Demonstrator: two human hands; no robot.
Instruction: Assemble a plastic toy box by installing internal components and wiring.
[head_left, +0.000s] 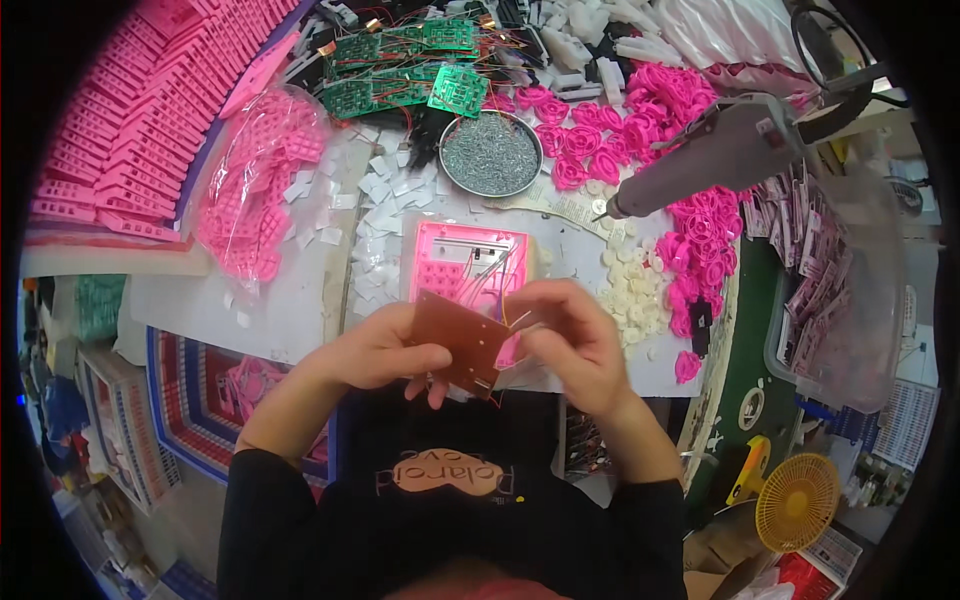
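My left hand is closed round a brown circuit board, thumb on its flat face and fingers beneath. The board is tilted, with small holes along its edges. At its right edge my right hand pinches thin wires, partly hidden by the fingers. Just beyond the board lies an open pink plastic case with rows of square key shapes and a silver-and-black strip inside. Several thin wires run from the case toward the board.
A round metal dish of screws stands behind the case. A grey electric screwdriver hangs at the right. Green circuit boards, pink rings, cream discs, a bag of pink parts and stacked pink panels lie around.
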